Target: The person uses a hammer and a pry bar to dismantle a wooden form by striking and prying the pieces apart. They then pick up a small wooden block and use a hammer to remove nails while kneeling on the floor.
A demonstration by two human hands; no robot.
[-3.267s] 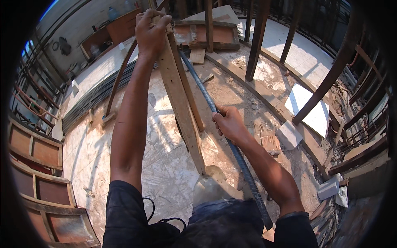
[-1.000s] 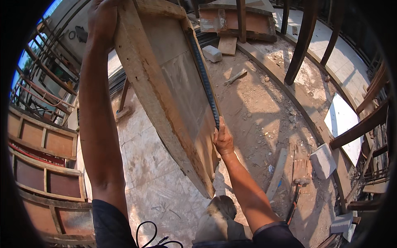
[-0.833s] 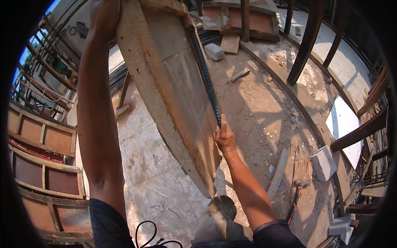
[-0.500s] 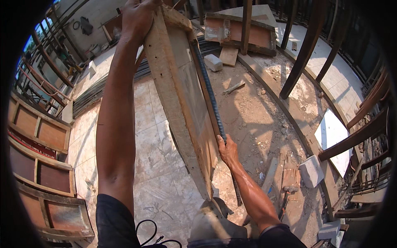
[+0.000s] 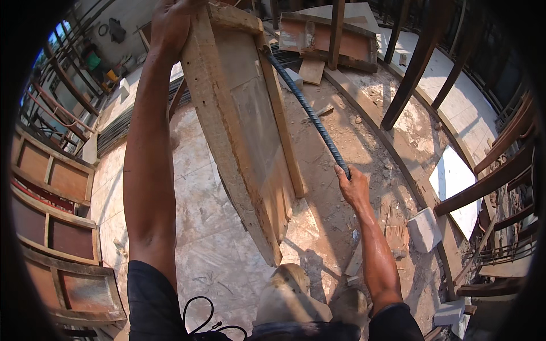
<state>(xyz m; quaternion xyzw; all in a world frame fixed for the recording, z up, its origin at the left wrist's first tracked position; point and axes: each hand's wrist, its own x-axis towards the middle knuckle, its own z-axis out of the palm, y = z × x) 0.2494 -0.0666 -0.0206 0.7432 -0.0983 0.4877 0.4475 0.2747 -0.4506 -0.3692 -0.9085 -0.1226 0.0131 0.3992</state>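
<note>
A long framed wooden panel [image 5: 219, 108] stands tilted in front of me, its narrow lower end by my knee. My left hand [image 5: 170, 25] is closed on the panel's top left corner, with some of its fingers hidden behind the wood. Lower and to the right, my right hand [image 5: 355, 184] is wrapped round a dark ribbed steel bar [image 5: 310, 111]. The bar slants up and left, and its far end meets the panel's right-hand frame strip near the top. Whether that tip is wedged in or only touching, I cannot tell.
Framed panels [image 5: 71, 236] lean in a row at the left. Another panel [image 5: 330, 40] lies at the far side near upright dark posts [image 5: 418, 68]. A pale block [image 5: 425, 230] and a white board [image 5: 452, 184] lie at the right. Rubble covers the ground.
My right hand has moved right and a little up, swinging the bar's near end away from the panel. The panel's top has shifted slightly left with my left hand.
</note>
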